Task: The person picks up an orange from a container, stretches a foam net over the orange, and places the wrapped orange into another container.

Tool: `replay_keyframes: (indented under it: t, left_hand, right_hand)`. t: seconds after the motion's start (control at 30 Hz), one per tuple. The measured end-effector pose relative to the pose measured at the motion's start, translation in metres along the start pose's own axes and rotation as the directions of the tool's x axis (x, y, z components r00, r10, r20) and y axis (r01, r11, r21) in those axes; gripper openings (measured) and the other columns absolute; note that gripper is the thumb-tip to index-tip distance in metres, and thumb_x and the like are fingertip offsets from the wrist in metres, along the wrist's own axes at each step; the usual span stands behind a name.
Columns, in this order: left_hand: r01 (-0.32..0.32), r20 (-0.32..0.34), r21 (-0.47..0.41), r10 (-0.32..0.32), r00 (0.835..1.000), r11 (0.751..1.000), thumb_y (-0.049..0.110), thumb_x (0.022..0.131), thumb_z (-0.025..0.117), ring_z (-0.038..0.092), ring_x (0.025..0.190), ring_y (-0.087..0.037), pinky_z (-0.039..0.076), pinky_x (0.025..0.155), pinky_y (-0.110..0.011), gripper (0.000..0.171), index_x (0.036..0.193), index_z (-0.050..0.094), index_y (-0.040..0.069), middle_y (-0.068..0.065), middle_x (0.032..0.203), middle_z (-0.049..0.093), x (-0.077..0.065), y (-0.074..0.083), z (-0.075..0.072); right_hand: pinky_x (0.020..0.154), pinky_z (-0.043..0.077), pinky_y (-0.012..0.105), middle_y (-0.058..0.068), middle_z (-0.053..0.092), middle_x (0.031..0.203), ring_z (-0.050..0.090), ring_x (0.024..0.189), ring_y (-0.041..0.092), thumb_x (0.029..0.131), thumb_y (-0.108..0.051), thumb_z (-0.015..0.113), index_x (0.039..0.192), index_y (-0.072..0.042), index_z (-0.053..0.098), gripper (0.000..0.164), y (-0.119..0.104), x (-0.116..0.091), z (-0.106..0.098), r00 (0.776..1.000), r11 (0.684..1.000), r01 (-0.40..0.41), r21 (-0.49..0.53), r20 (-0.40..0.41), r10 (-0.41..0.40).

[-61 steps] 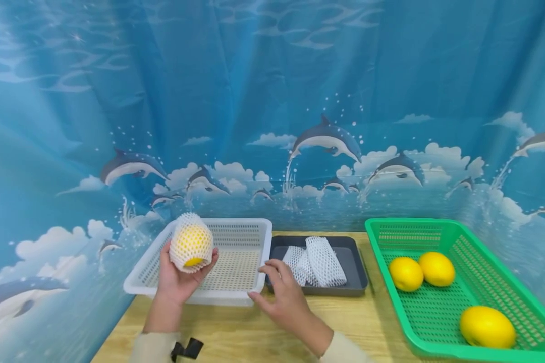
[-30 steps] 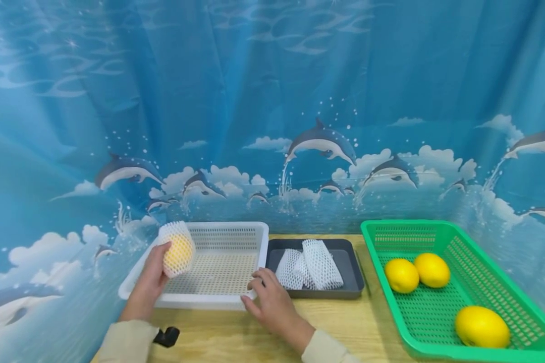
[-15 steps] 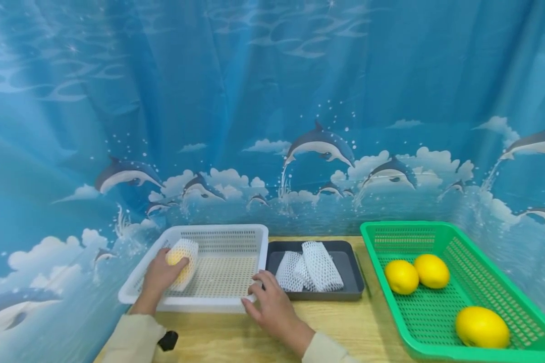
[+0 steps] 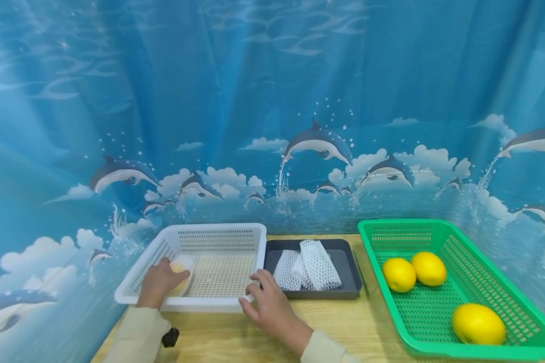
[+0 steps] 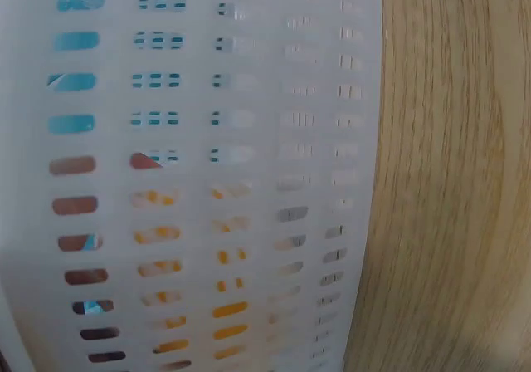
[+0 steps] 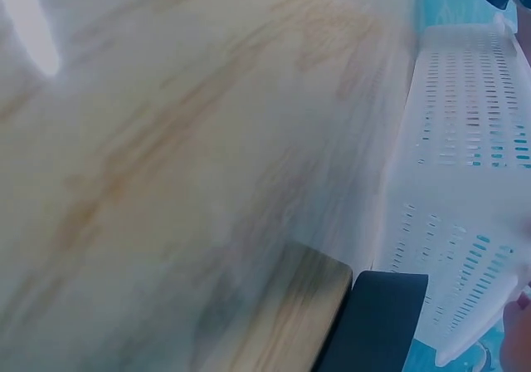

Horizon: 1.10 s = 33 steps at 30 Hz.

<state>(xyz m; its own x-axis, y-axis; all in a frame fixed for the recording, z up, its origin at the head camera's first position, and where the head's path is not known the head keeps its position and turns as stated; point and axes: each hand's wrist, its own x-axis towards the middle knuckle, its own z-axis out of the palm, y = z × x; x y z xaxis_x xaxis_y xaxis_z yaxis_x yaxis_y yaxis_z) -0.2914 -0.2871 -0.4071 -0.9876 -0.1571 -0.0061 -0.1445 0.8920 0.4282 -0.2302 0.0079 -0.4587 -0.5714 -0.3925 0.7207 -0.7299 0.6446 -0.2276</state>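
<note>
Yellow rounded fruit wrapped in white foam netting [image 4: 183, 263] sits inside a shallow white slotted plastic basket [image 4: 204, 302], low down toward the front left corner. The left hand [image 4: 158, 283] holds it from the left side, its thumb laid across the netting, which partly hides the fruit; whether the netting touches the basket's floor cannot be told. In the left wrist view, yellow shows through the slots of the basket's wall. The right hand [image 4: 272, 305] is at the same basket's front right corner, thumb by the front edge and fingers bent near the right edge; whether they pinch the rim or only rest there cannot be told. Just beside the basket's right edge, a dark grey rectangular tray [image 4: 351, 272] carries overlapping white foam net sleeves [image 4: 318, 264], heaped from its left edge toward the middle, the top one lying slantwise. Further right, a green slotted plastic basket [image 4: 424, 310] carries bare yellow fruits: a pair [image 4: 398, 275] close together by its left edge and a single one [image 4: 478, 324] near its front edge. All three containers stand on a pale wood-grain bench [image 4: 218, 333], before a blue dolphin-printed curtain [image 4: 254, 75].
</note>
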Motion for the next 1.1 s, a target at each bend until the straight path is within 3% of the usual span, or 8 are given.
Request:
replay_keyframes:
  t: [0.1,0.2,0.33,0.53,0.73,0.9,1.1]
  left_hand:
    - [-0.03,-0.017,0.006,0.03,0.999,1.0,0.035,0.086,0.069,0.055,0.098,-0.054,0.047,0.085,-0.06,0.076,0.127,0.04,-0.022,-0.042,0.112,0.052,-0.0015,0.0016,-0.0002]
    - [-0.032,-0.006,0.018,0.032,0.999,0.999,0.031,0.085,0.07,0.056,0.097,-0.053,0.048,0.084,-0.059,0.076,0.126,0.038,-0.024,-0.043,0.111,0.053,-0.0052,0.0007,0.0012]
    - [-0.006,0.03,0.044,0.005,1.0,0.999,0.032,0.085,0.068,0.051,0.107,-0.057,0.045,0.09,-0.06,0.08,0.13,0.034,-0.026,-0.046,0.119,0.047,-0.0059,0.0005,0.0012]
    - [0.032,0.087,0.073,-0.038,0.995,0.997,0.038,0.088,0.064,0.05,0.108,-0.057,0.045,0.09,-0.061,0.083,0.132,0.032,-0.025,-0.046,0.122,0.046,-0.004,0.0012,-0.0023]
    - [0.092,0.107,0.098,-0.103,0.989,0.991,0.042,0.088,0.062,0.043,0.116,-0.059,0.042,0.093,-0.063,0.087,0.138,0.029,-0.02,-0.045,0.131,0.039,-0.0019,0.0044,-0.0029]
    - [0.103,0.111,0.094,-0.114,0.987,0.99,0.045,0.088,0.062,0.037,0.12,-0.06,0.039,0.095,-0.065,0.089,0.141,0.028,-0.018,-0.045,0.135,0.034,-0.0006,0.0047,-0.0029]
    - [0.089,0.11,0.08,-0.098,0.989,0.993,0.045,0.088,0.063,0.04,0.118,-0.06,0.04,0.093,-0.065,0.087,0.139,0.03,-0.018,-0.045,0.132,0.037,-0.0011,0.0043,-0.0043]
  right_hand:
    - [0.099,0.049,0.042,0.011,0.06,0.114,0.053,0.116,0.029,0.09,-0.032,0.065,0.088,-0.014,0.062,0.018,0.0009,0.0003,-0.0003,1.0,1.0,-0.006,0.006,0.009,0.006]
    - [0.098,0.049,0.042,0.012,0.06,0.114,0.053,0.115,0.029,0.091,-0.032,0.064,0.088,-0.014,0.063,0.018,0.0005,-0.0009,-0.0003,1.0,1.0,-0.006,0.006,0.017,0.006]
    - [0.098,0.049,0.043,0.012,0.06,0.114,0.053,0.115,0.03,0.092,-0.031,0.063,0.088,-0.013,0.063,0.018,0.0006,-0.0009,-0.0001,1.0,1.0,-0.004,-0.002,0.012,0.004]
    - [0.1,0.048,0.044,0.013,0.059,0.116,0.052,0.117,0.031,0.092,-0.031,0.063,0.09,-0.013,0.063,0.019,0.0001,0.0003,-0.0008,1.0,1.0,-0.015,0.024,0.027,0.015]
    - [0.1,0.048,0.045,0.013,0.059,0.117,0.052,0.118,0.032,0.092,-0.032,0.062,0.09,-0.013,0.063,0.019,0.0,-0.0003,-0.0014,0.999,0.999,-0.025,0.029,0.026,0.024]
    - [0.102,0.046,0.044,0.013,0.059,0.119,0.051,0.12,0.031,0.093,-0.032,0.062,0.091,-0.013,0.063,0.019,-0.0002,-0.0007,-0.0018,0.998,0.998,-0.048,0.044,0.047,0.046]
    - [0.102,0.046,0.043,0.012,0.058,0.119,0.051,0.12,0.03,0.092,-0.033,0.062,0.091,-0.014,0.063,0.019,-0.0019,-0.0004,-0.0021,0.998,0.999,-0.043,0.016,0.046,0.043]
